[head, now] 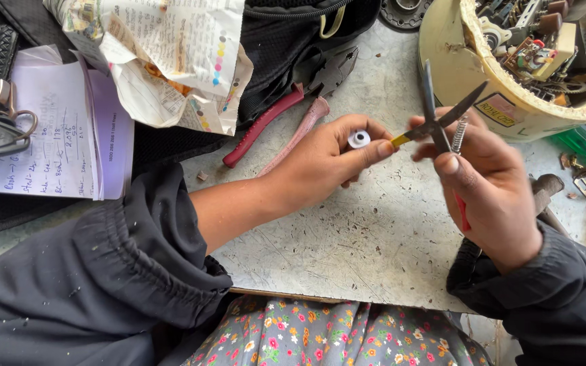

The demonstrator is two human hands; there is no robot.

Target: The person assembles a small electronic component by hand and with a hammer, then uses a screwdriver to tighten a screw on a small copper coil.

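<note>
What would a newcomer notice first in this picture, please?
First, the two hands meeting at the centre: the left hand pinches a small white spool, and the right hand holds open scissors against a yellow piece. Next, the cream bucket of metal parts at top right.

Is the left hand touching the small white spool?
Touching. The head view shows the left hand pinching the small white spool between its thumb and fingertips.

Soft even daylight, sharp focus
</note>
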